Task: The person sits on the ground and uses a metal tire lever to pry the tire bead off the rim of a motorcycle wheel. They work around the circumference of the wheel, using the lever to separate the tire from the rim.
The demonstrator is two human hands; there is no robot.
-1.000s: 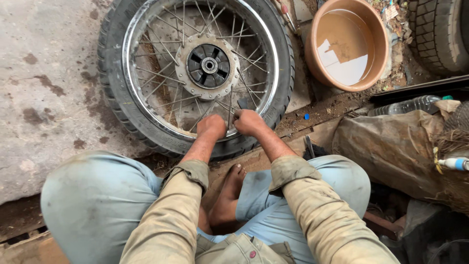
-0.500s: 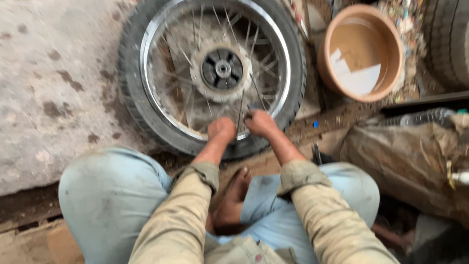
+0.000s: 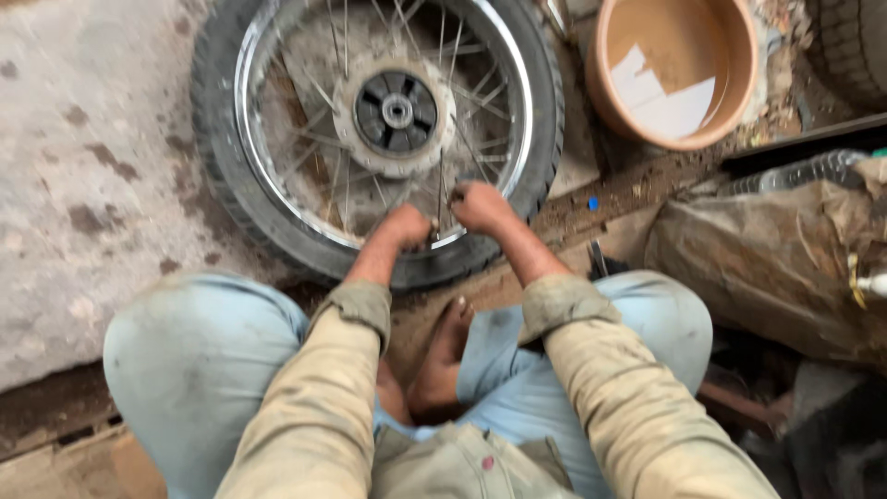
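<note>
A spoked motorcycle wheel [image 3: 277,222] with a black tyre and chrome rim lies flat on the ground in front of me, its hub [image 3: 397,111] in the middle. My left hand [image 3: 407,226] and my right hand [image 3: 480,205] are closed side by side at the near rim, both on a thin spoke [image 3: 440,189] that runs from the rim toward the hub. What sits between the fingers is too small to make out. My knees in light blue trousers frame the bottom of the view.
A round tan basin [image 3: 739,102] with pale scraps inside stands at the upper right. Another tyre [image 3: 850,46] fills the top right corner. A dusty sack [image 3: 758,268] and a plastic bottle [image 3: 795,171] lie on the right. Stained concrete [image 3: 83,166] spreads to the left.
The view has shifted so the wheel sits slightly right and lower. Both hands have stayed together at the near rim.
</note>
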